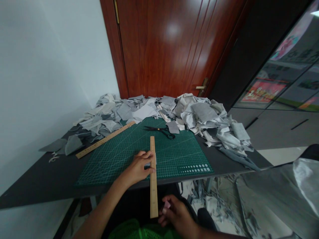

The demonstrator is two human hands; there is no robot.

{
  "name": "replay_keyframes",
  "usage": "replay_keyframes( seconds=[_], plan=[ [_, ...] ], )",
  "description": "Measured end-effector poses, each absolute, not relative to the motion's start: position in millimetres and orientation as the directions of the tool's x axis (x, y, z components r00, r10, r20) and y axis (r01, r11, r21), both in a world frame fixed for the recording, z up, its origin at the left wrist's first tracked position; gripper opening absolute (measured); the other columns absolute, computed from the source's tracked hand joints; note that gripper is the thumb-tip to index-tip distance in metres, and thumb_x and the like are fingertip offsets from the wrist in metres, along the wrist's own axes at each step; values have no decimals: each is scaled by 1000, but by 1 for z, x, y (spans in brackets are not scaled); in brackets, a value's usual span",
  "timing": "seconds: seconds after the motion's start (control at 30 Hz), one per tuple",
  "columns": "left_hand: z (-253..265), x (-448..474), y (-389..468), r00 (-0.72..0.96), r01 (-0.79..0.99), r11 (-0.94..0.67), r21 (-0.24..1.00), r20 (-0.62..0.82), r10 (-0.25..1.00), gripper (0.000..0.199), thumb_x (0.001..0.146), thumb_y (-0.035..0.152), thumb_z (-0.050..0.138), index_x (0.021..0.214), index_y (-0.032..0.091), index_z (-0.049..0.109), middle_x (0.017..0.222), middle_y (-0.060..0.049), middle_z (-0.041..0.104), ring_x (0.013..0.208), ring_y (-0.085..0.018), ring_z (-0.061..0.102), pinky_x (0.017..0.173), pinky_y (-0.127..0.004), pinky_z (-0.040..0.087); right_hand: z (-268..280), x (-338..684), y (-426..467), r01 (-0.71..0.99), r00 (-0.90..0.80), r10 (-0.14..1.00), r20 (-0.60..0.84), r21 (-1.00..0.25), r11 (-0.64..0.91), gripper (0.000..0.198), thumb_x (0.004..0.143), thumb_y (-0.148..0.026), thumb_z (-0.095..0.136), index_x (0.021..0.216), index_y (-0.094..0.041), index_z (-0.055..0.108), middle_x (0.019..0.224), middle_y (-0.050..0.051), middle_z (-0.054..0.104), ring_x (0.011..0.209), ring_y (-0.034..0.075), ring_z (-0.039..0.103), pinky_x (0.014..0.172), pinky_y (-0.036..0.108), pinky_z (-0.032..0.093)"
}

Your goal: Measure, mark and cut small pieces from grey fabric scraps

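My left hand grips a wooden ruler across its width, fingertips at its edge and thumb lower down. The ruler points away from me, its near end sticking out past the table edge. Under the ruler and my fingers, a small grey fabric piece shows in part on the green cutting mat. Close to the ruler's near end, below the table edge, my right hand pinches a small pink piece, possibly chalk. Black scissors lie beyond the ruler, blades pointing left.
A second wooden ruler lies diagonally on the mat's left side. Heaps of grey and white fabric scraps line the back of the dark table. A wooden door stands behind; more scraps litter the floor at right.
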State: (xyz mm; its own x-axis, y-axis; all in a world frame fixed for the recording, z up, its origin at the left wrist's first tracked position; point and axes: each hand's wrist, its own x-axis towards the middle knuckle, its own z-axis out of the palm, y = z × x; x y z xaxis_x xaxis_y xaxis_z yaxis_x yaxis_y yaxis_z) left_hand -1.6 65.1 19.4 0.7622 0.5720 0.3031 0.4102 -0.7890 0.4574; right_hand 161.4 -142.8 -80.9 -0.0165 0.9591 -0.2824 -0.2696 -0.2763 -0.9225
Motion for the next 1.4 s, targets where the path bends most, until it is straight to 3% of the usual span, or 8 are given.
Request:
replay_keyframes(
  seconds=[0.1,0.2,0.37,0.53,0.63,0.77,0.93,1.4],
  plan=[
    [20,-1,65,767,406,-793,454,303,566,28,81,18,80,108,24,75,138,-3,63,116,-26,52,103,-42,46,-49,179,-143,-103,-98,972,-216,-969,-226,54,76,-70,76,91,-21,58,69,-4,60,54,14,63,53,25,47],
    [21,0,64,772,405,-801,440,305,558,25,82,18,80,106,24,75,136,-3,63,113,-26,52,102,-42,46,-8,198,-134,198,-159,987,5,-980,36,37,88,-54,73,77,-19,64,71,-1,63,67,15,61,63,26,45],
    [21,1,65,779,403,-817,412,314,542,25,81,20,81,105,23,75,136,-4,63,113,-26,52,101,-42,46,33,219,-86,295,-171,974,148,-936,194,34,102,-46,52,89,-19,68,82,1,65,78,15,60,73,28,46],
    [19,0,67,785,392,-811,434,302,541,32,80,19,82,111,24,75,134,-5,64,115,-27,52,102,-43,46,27,230,-16,327,-89,991,102,-937,126,30,96,-40,60,118,-20,61,72,-5,59,59,12,54,57,24,46],
    [18,0,67,782,393,-804,446,299,547,27,80,19,82,105,24,76,133,-4,65,113,-27,53,100,-42,46,20,232,16,345,-73,994,76,-933,96,16,95,-34,59,100,-20,65,71,-4,60,56,11,56,52,21,47],
    [17,-1,66,766,395,-792,466,309,564,28,79,18,82,105,26,76,137,-3,63,114,-27,52,102,-44,46,15,228,40,387,-41,998,41,-921,54,20,97,-30,52,88,-20,66,65,-5,55,48,10,54,40,18,43],
    [17,-1,66,770,380,-794,474,314,555,42,80,19,81,120,30,71,136,-2,63,115,-26,52,102,-44,46,16,221,48,427,-59,998,10,-903,35,11,94,-21,57,87,-20,65,69,-4,63,49,10,59,39,16,45],
    [17,-1,66,772,376,-794,477,312,553,31,82,22,80,112,28,73,133,-2,63,117,-27,51,104,-44,44,33,212,52,591,-101,995,0,-804,60,23,97,-19,55,78,-17,68,60,-4,62,44,9,58,44,18,42]
  ],
)
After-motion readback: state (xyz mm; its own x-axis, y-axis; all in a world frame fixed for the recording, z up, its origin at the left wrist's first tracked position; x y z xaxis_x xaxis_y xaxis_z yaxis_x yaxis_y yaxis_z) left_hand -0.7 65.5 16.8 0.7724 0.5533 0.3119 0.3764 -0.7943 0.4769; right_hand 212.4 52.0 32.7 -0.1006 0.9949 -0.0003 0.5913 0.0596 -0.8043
